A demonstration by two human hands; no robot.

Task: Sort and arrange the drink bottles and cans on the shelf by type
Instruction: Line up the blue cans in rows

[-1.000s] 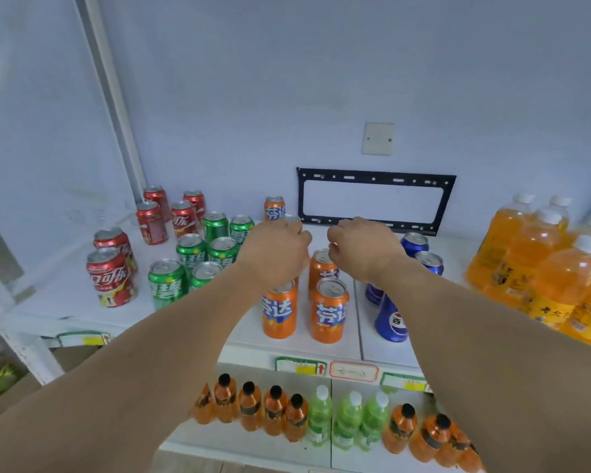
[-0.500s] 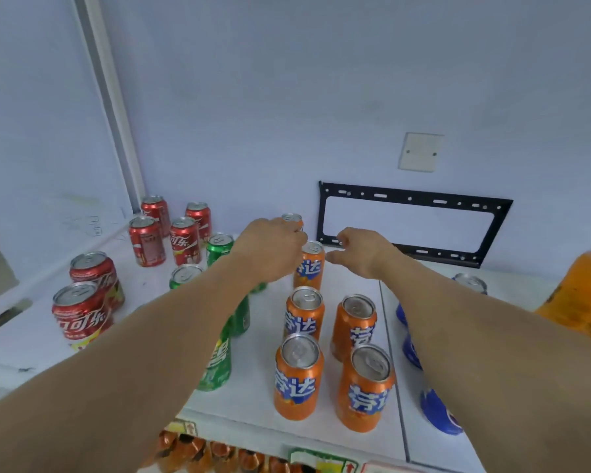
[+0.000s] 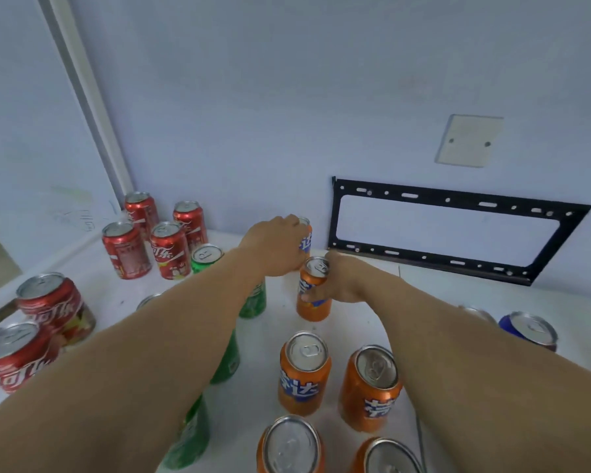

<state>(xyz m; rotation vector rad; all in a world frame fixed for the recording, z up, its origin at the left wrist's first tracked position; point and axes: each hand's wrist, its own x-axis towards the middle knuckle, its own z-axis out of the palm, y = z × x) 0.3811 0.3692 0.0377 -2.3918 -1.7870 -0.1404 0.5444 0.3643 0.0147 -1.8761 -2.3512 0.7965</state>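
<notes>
Pale blue walls are backing a white shelf (image 3: 440, 302), with a black bracket (image 3: 458, 230) and a blank wall plate (image 3: 468, 139) sitting at 2 o'clock. Both arms are reaching toward the back of the shelf, at 12 o'clock. The left hand (image 3: 273, 247) is curling around the rear orange can (image 3: 306, 235), which is standing upright close to the back wall and is mostly hidden behind the hand. The right hand (image 3: 342, 283) is gripping the next orange can (image 3: 314, 290) from its right side, fingers wrapping the front of it; that can is standing upright just in front of the rear one. Four more orange cans (image 3: 304, 373) are standing in two columns at 6 o'clock. Green cans (image 3: 207, 257) are lining up under the left forearm, partly covered by it. Red cans (image 3: 169, 250) are grouping at 10 o'clock, with two larger-looking ones at 8 o'clock. One blue can (image 3: 529, 331) is showing at 4 o'clock, beside the right forearm.
</notes>
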